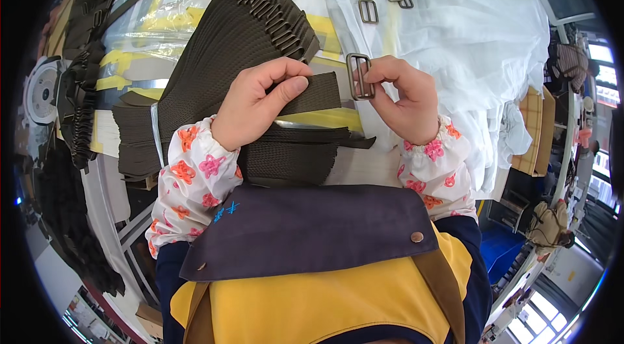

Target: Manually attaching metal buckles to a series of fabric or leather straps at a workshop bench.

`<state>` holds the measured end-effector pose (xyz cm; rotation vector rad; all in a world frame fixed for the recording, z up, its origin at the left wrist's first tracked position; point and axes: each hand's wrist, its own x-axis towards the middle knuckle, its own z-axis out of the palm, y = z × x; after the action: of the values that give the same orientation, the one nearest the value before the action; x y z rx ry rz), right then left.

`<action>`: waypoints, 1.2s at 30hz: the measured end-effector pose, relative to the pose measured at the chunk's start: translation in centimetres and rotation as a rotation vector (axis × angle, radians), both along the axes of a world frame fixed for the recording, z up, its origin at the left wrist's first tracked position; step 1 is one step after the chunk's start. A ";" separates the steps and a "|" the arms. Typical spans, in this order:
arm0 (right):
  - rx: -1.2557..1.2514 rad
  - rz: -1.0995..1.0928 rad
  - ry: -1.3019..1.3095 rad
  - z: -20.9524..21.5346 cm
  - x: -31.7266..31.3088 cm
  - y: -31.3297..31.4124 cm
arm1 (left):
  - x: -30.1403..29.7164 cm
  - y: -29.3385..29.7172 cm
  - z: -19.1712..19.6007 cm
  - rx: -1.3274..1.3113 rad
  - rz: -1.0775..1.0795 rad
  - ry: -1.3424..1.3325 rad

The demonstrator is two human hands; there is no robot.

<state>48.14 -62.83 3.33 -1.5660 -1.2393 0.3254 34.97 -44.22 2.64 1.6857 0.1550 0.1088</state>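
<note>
Between its thumb and fingers, my left hand pinches a dark olive webbing strap, whose cut end points right. My right hand grips a bronze-coloured metal slide buckle by its right side, held upright. A small gap separates the strap's end from the buckle. Under and behind my left hand spreads a fanned bundle of straps, with a row of buckles along its far end. Nearer to me lies a stack of cut strap ends.
Several loose slide buckles rest on white plastic sheeting at the far right. More buckled straps hang at the left, near a white round wheel. A cardboard box stands right of the table.
</note>
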 end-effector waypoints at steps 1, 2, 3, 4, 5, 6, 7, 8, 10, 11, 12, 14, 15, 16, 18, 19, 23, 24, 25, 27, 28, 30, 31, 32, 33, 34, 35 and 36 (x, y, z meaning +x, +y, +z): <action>0.001 -0.002 0.003 -0.3 0.1 0.0 | 0.1 0.0 0.1 0.004 -0.005 0.019; -0.004 -0.008 0.028 -0.6 0.1 -0.1 | 0.2 -0.1 0.0 0.004 -0.007 0.022; -0.009 -0.012 0.051 -0.7 0.0 0.1 | 0.2 -0.1 -0.2 -0.006 0.002 0.001; -0.009 -0.011 0.052 -0.7 -0.3 0.2 | 0.2 -0.1 -0.4 -0.017 0.011 -0.019; -0.025 0.000 0.241 -0.4 -0.8 0.3 | 0.1 -0.1 -0.3 -0.016 0.012 -0.018; -0.042 0.009 0.430 -0.3 -1.3 0.4 | 0.0 -0.1 -0.4 -0.044 0.012 -0.001; -0.041 0.008 0.431 0.1 -1.7 0.6 | -0.1 -0.1 -0.4 -0.071 0.013 0.016; -0.082 -0.018 0.603 0.5 -2.1 1.0 | -0.2 0.0 -0.4 -0.069 0.012 0.019; -0.118 -0.048 0.772 0.4 -2.6 1.5 | -0.2 -0.1 -0.4 -0.028 0.036 -0.010; -0.021 -0.075 0.841 -0.3 -2.9 1.7 | -0.2 -0.1 -0.4 -0.025 0.034 -0.010; 0.079 -0.103 0.909 -0.6 -3.1 2.0 | -0.3 -0.1 -0.4 -0.022 0.059 -0.019; 0.022 -0.120 0.944 -0.2 -3.8 2.1 | -0.3 -0.4 -0.1 -0.013 0.080 -0.025; -0.038 -0.135 0.983 -0.1 -4.3 2.4 | -0.3 -0.6 0.0 0.064 0.051 -0.068; -0.072 -0.150 0.975 0.1 -4.4 2.7 | -0.4 -0.7 0.2 0.141 0.020 -0.111; -0.075 -0.161 0.986 0.1 -4.3 3.3 | -0.8 -1.0 0.3 0.125 0.056 -0.110; -0.088 -0.169 0.988 0.1 -4.3 3.5 | -0.9 -1.2 0.3 0.102 0.100 -0.116; -0.105 -0.043 0.926 -0.8 -5.1 4.5 | -1.1 -1.5 0.3 -0.072 0.323 -0.152; -0.126 -0.025 0.930 -0.7 -5.2 4.7 | -1.3 -1.0 0.7 0.004 0.237 -0.144; -0.147 -0.006 0.934 -0.5 -5.2 4.9 | -1.5 -0.8 1.1 0.079 0.151 -0.136; -0.193 -0.012 0.938 0.3 -4.8 5.0 | -1.6 -0.7 1.7 0.050 0.132 -0.110; -0.235 -0.019 0.939 0.5 -4.8 5.1 | -1.6 -0.3 2.0 0.233 0.085 -0.170; -0.229 -0.003 0.932 0.5 -4.8 5.2 | -1.8 0.2 2.0 0.408 0.066 -0.241; -0.219 0.011 0.924 0.5 -4.8 5.2 | -2.0 0.5 2.0 0.408 0.069 -0.242; -0.221 0.014 0.923 0.4 -4.9 5.4 | -2.3 0.9 2.0 0.487 0.094 -0.278; -0.228 0.016 0.869 0.1 -5.0 5.5 | -2.4 1.0 2.0 0.564 0.115 -0.313; -0.236 0.019 0.816 -0.3 -5.2 5.6 | -2.5 0.8 2.4 0.570 0.131 -0.316; -0.236 0.019 0.817 -1.4 -5.1 5.8 | -2.6 0.5 2.7 0.569 0.132 -0.315; -0.215 0.084 0.696 -2.4 -4.9 6.5 | -2.7 0.4 3.1 0.634 0.100 -0.322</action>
<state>43.26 -56.37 0.90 -1.3943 -0.7352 0.9905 32.25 -43.83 5.69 2.2608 -0.0470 0.5477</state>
